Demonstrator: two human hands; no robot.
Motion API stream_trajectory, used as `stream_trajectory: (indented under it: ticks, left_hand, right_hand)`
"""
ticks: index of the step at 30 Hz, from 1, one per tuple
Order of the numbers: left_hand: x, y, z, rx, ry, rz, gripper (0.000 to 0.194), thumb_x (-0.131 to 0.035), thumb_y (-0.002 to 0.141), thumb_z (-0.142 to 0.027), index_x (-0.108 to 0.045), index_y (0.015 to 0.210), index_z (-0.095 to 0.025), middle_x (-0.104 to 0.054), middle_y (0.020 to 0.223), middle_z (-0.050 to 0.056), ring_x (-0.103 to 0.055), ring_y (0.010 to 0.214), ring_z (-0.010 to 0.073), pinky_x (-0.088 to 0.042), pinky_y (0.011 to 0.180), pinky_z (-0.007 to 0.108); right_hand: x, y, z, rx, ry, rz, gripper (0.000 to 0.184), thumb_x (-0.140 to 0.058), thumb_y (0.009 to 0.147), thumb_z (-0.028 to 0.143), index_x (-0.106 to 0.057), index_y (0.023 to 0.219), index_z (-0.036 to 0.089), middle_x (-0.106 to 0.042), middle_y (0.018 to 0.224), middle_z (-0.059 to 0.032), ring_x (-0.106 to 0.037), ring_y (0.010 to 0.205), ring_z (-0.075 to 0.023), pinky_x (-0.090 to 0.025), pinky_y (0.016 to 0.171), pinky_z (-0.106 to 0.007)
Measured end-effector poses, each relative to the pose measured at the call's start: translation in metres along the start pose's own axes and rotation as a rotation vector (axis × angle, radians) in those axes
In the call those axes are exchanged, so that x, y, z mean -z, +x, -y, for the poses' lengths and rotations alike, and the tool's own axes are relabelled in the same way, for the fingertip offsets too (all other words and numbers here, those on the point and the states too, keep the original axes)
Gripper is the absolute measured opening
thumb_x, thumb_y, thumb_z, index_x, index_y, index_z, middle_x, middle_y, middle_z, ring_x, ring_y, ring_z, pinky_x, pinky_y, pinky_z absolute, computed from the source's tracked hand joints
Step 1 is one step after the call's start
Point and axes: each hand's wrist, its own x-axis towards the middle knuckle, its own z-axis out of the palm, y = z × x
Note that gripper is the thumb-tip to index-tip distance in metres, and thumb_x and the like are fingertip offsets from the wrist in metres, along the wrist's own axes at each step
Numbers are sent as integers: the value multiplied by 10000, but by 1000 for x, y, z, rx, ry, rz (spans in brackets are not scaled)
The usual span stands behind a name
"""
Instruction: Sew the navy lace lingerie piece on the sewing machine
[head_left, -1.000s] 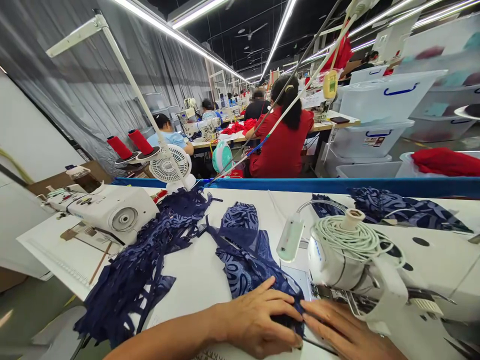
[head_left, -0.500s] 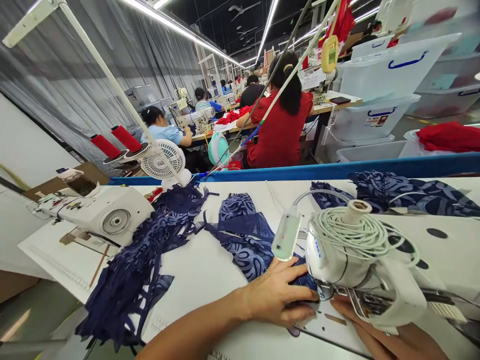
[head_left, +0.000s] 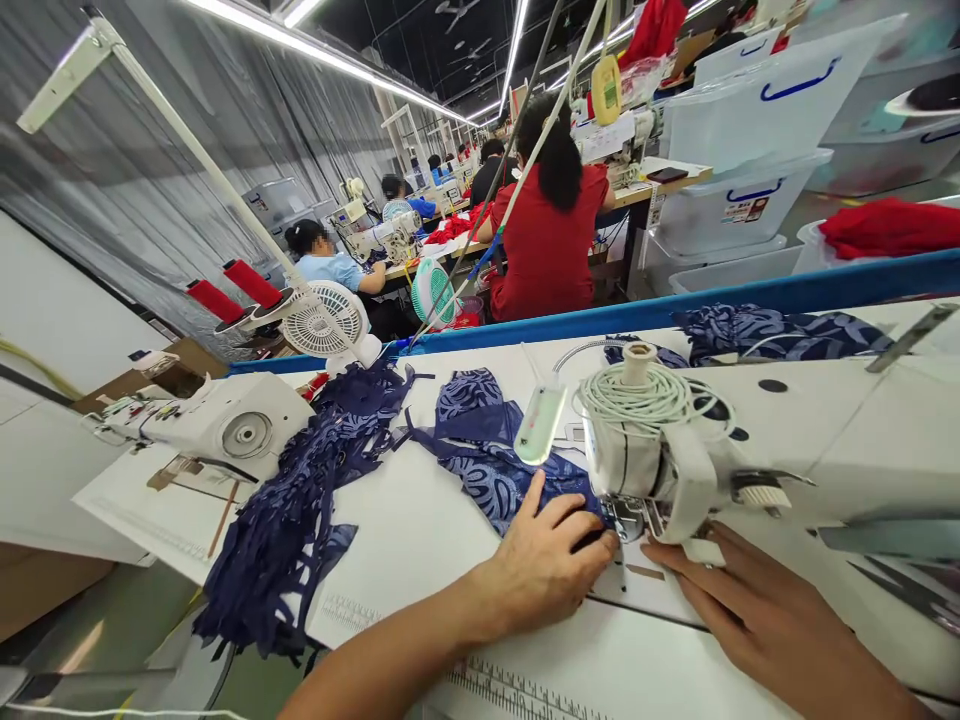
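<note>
Left hand (head_left: 551,560): unclenched, fingers spread, laid on one navy patterned fabric piece (head_left: 484,482) extending beyond it, toward the presser foot (head_left: 630,524). Right hand (head_left: 765,595): partly behind the sewing machine (head_left: 832,430); whether it grips anything, cannot tell.

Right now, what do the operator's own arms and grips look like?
Left grip and right grip are bare human hands: no gloves or rings visible. Left forearm and right forearm show no sleeves, watch or cables.
</note>
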Motion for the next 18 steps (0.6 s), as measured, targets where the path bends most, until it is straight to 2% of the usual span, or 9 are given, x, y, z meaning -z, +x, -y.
stream_trajectory:
  ticks: [3, 6, 13, 18]
  left_hand:
    - [-3, -6, -10, 55, 8, -5, 347, -452, 1037, -196, -592, 1355, -179, -703, 1248, 95, -562, 1284, 262, -195, 1241, 652]
    - [-6, -7, -11, 108, -30, -17, 341, -456, 1044, -210, -594, 1356, -220, -703, 1265, 70, -550, 1316, 238, -192, 1260, 614]
    - [-9, -7, -7, 117, -69, -23, 346, -485, 1017, -176, -621, 1327, -243, -712, 1256, 57, -566, 1305, 227, -161, 1271, 602]
    - [-10, -7, -8, 117, -131, -83, 329, -516, 991, -159, -649, 1282, -235, -715, 1242, 66, -569, 1299, 241, -223, 1244, 605]
  right_hand:
    - [-4, -5, -2, 77, -44, 13, 434, -331, 1023, 152, -705, 825, 249, -726, 840, -36, -655, 715, -166, -540, 628, -280]
    - [-11, -14, -5, 96, -90, 11, 399, -328, 1005, 121, -717, 978, 202, -719, 875, -55, -660, 792, -192, -550, 694, -300]
    - [-16, -26, -8, 70, -109, 17, 372, -342, 1018, 195, -712, 987, 217, -706, 910, -63, -645, 839, -207, -543, 703, -319]
    - [-18, -28, -7, -14, -50, 39, 338, -364, 1024, 185, -696, 996, 248, -693, 870, -33, -653, 826, -175, -525, 671, -278]
